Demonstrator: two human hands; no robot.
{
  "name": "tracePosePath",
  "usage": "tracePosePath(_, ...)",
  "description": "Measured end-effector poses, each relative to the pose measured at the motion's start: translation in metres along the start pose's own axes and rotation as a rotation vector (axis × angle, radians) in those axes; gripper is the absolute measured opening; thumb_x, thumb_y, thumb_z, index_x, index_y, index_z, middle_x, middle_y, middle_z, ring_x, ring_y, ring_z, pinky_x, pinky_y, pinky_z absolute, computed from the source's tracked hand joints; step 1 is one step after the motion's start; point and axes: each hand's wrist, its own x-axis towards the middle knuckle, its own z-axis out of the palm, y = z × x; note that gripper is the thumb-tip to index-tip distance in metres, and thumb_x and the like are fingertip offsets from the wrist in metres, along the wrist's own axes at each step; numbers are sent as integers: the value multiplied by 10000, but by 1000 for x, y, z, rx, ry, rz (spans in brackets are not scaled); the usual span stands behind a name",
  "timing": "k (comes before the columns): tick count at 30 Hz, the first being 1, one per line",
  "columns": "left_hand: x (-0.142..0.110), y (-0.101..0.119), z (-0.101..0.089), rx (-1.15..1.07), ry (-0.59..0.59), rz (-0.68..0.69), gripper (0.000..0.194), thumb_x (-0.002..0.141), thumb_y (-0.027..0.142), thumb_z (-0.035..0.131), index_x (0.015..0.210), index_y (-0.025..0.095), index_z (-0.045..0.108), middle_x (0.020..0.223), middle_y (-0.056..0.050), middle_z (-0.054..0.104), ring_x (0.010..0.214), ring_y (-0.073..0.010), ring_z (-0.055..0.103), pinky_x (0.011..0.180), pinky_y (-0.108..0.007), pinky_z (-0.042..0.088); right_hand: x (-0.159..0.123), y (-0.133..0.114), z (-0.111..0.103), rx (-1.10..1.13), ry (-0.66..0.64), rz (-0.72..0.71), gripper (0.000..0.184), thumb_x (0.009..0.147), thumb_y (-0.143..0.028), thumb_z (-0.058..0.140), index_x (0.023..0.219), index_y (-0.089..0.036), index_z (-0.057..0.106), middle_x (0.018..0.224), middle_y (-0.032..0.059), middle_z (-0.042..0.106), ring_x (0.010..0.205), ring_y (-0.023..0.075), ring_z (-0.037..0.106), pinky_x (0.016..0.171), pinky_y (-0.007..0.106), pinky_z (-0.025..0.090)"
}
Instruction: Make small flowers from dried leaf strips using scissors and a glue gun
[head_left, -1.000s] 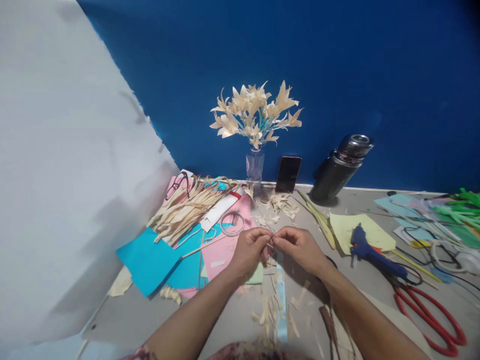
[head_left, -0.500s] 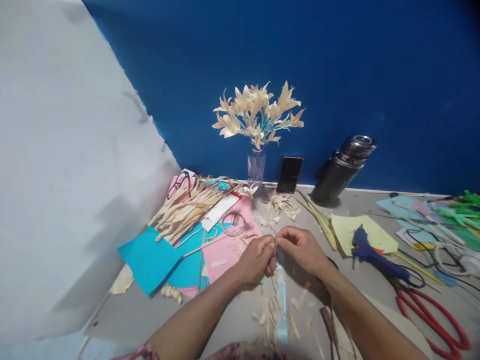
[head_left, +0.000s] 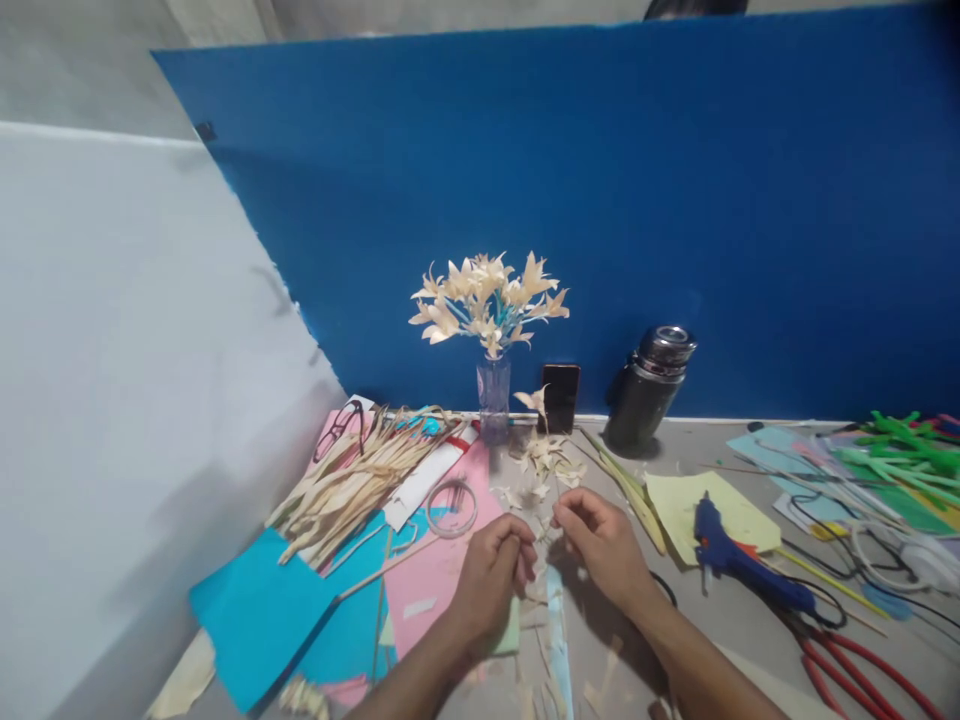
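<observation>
My right hand (head_left: 606,548) pinches the thin stem of a cream-coloured artificial flower (head_left: 532,400), between thumb and fingertips. The flower stands up from the pinch, its bloom in front of the dark phone. A little to the left, my left hand (head_left: 495,580) is apart from the stem, fingers curled inward; whatever they may hold is hidden. Cut pale petals (head_left: 547,455) lie just beyond both hands. Below them a light-blue strip (head_left: 556,630) lies on the grey table among husk scraps.
A clear vase (head_left: 493,400) of similar flowers, a phone (head_left: 560,398) and a dark flask (head_left: 649,392) stand by the blue wall. Dried husks (head_left: 367,480), a tape ring (head_left: 451,508) and blue paper (head_left: 259,610) lie left; a glue gun (head_left: 742,560) and red-handled scissors (head_left: 855,670) right.
My hands were together at the stem; now they are apart. The right hand has raised the flower upright, while the left has drawn away. The view has tilted upward.
</observation>
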Motion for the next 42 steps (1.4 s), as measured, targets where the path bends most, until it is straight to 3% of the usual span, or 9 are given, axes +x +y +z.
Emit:
tracePosePath(5,-1,-2,2,-27,-24,-10,362,912,543,524,960,190,589,475,74,466,377,-85,335,393,-199,295,0,3,0,29,42,-23,350,865,-544,607,772,-207,618,578,-20,522,497,142,469,459,248,383)
tracePosePath(10,-1,-2,3,-5,-17,-24,433,843,624,590,864,191,584,463,73,436,391,-87,358,403,-200,303,2,4,0,12,77,-53,338,867,-519,619,797,-191,656,625,-1,567,545,152,495,522,262,410)
tracePosePath(22,-4,10,7,54,56,29,164,799,307,581,906,185,608,659,13,584,537,-107,506,493,-200,361,2,5,-6,-52,158,-138,281,841,-447,654,808,-172,703,793,58,684,749,212,616,707,303,473)
tracePosePath(27,-6,43,2,96,8,-88,129,778,235,459,775,191,580,464,61,432,370,-91,336,411,-208,259,0,6,-7,-79,128,-118,295,834,-464,662,819,-173,706,776,55,687,712,207,606,689,301,474)
tracePosePath(30,-11,77,-14,425,-115,19,206,840,250,429,826,197,627,579,13,562,484,-129,508,491,-234,364,-1,4,-7,-110,118,-135,295,831,-464,661,802,-174,711,752,52,682,685,202,598,668,294,474)
tracePosePath(32,-15,98,-31,795,-318,120,225,868,275,473,902,213,686,837,-50,712,770,-190,645,650,-266,436,-1,3,-8,-125,118,-147,294,830,-460,658,793,-174,713,745,53,682,676,199,595,658,290,474)
tracePosePath(34,-17,112,-51,1113,-406,58,223,858,293,521,953,227,712,934,-75,740,866,-237,665,696,-296,434,-2,2,-8,-132,123,-152,292,827,-458,656,784,-174,712,733,50,679,664,195,590,646,287,472)
tracePosePath(36,-15,118,-74,1335,-376,-51,248,877,290,503,992,228,713,983,-95,744,892,-263,673,695,-311,426,-2,2,-8,-135,128,-148,290,824,-456,656,780,-174,710,721,46,674,656,191,589,645,284,471)
tracePosePath(42,6,102,-134,1626,44,-118,232,936,297,454,995,205,659,1053,-128,718,984,-283,668,770,-337,442,0,4,-8,-130,105,-128,285,820,-452,658,773,-173,701,714,41,672,646,186,588,628,276,467)
